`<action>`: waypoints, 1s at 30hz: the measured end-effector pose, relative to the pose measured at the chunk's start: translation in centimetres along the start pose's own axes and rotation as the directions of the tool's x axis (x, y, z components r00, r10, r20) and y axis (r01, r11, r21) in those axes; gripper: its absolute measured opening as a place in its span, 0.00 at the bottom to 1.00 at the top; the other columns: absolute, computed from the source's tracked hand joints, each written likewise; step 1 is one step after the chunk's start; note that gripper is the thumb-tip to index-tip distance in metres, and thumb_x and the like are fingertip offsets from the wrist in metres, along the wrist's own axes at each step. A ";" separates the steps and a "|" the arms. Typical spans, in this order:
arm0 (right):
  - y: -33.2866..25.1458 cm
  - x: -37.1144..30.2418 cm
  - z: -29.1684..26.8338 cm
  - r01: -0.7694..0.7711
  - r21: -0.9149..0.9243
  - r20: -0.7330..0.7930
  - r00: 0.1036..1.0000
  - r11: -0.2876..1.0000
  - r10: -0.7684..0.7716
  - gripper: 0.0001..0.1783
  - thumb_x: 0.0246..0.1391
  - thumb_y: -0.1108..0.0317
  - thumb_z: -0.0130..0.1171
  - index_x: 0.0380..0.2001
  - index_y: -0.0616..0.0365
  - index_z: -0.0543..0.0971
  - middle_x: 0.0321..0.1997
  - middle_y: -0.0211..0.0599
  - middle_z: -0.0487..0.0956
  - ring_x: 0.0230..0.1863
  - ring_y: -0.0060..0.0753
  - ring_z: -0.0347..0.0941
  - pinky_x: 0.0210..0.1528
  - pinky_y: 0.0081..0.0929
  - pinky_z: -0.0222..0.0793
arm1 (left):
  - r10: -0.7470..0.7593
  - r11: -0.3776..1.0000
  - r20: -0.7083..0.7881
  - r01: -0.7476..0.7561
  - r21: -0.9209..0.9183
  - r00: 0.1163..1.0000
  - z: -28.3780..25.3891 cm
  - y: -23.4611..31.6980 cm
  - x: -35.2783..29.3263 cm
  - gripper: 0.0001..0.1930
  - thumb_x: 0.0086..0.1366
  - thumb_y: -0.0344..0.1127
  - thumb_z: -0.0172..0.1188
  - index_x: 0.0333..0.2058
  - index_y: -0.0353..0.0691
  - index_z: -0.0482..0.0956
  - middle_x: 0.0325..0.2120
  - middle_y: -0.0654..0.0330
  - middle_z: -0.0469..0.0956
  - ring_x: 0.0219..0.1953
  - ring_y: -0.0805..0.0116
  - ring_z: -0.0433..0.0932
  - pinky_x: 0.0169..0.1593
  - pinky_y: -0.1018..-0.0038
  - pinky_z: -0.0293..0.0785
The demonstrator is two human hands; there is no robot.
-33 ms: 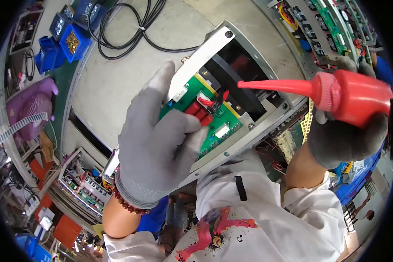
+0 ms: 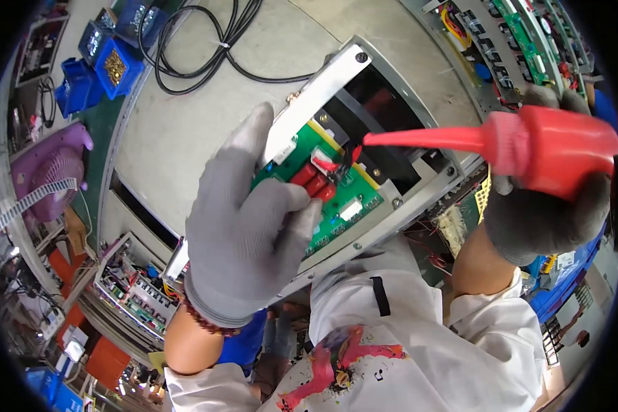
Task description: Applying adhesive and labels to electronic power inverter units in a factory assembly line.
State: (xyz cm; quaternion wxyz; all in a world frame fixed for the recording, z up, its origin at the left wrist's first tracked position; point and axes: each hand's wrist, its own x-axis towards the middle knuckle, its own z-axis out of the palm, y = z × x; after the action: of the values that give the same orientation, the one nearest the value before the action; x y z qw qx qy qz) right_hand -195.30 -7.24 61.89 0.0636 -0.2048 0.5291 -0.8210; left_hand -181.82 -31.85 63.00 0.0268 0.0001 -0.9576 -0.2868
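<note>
My right hand [image 2: 546, 220], in a dark grey work glove, is closed around a red squeeze bottle [image 2: 570, 147] with a long tapered nozzle. The nozzle points left, and its tip appears close to a bundle of black and red wires [image 2: 343, 165]. Those wires rise from a green circuit board [image 2: 299, 161] inside a tilted metal chassis [image 2: 323, 89]. My left hand [image 2: 244, 213], gloved in lighter grey, grips the chassis's left side, one finger stretched along the rim. Its thumb and forefinger bend over the board beside several red cylindrical components [image 2: 314, 183]; their tips' exact contact is hidden.
A coiled black cable [image 2: 206, 51] lies on the pale worktop [image 2: 165, 137] beyond the chassis. Blue bins [image 2: 120, 79], one with brass-coloured small parts, and a purple fan [image 2: 55, 172] stand at the left. Other open electronic units [image 2: 137, 288] sit lower left and upper right.
The red bottle has shifted slightly left, bringing its nozzle tip nearer the wires. The chassis has moved slightly toward me, and my left hand has stayed on it.
</note>
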 end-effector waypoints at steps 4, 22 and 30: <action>0.8 0.4 -0.4 -0.034 0.054 0.246 0.969 0.998 0.019 0.42 0.53 0.46 0.55 0.60 0.70 0.60 0.55 0.60 0.69 0.59 0.50 0.66 0.39 0.40 0.79 | -0.089 0.995 -0.051 0.090 0.033 0.995 0.3 0.6 -0.4 0.20 0.49 0.41 0.73 0.26 0.38 0.69 0.51 0.35 0.71 0.44 0.48 0.79 0.43 0.68 0.77; 2.5 1.6 1.2 -0.163 -0.128 0.263 0.945 0.978 0.192 0.43 0.50 0.45 0.59 0.58 0.70 0.61 0.52 0.56 0.71 0.54 0.48 0.70 0.40 0.40 0.79 | -0.078 0.996 -0.058 0.076 -0.042 0.995 0.5 -1.6 0.0 0.26 0.48 0.47 0.75 0.23 0.43 0.61 0.42 0.38 0.77 0.39 0.49 0.82 0.34 0.69 0.79; 3.8 3.8 0.3 -0.180 -0.229 0.296 0.923 0.957 0.245 0.44 0.49 0.45 0.61 0.57 0.69 0.61 0.50 0.54 0.72 0.52 0.47 0.72 0.41 0.39 0.79 | -0.054 0.998 -0.058 0.052 -0.044 0.997 0.3 -2.0 -0.1 0.26 0.48 0.46 0.75 0.22 0.43 0.61 0.42 0.36 0.77 0.37 0.48 0.83 0.32 0.68 0.79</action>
State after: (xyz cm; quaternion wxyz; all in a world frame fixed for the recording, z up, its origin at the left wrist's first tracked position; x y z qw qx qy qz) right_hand -199.03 -10.36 59.67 0.2174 -0.2821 0.6095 -0.7083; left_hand -181.79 -33.33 61.69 0.0473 0.0333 -0.9497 -0.3077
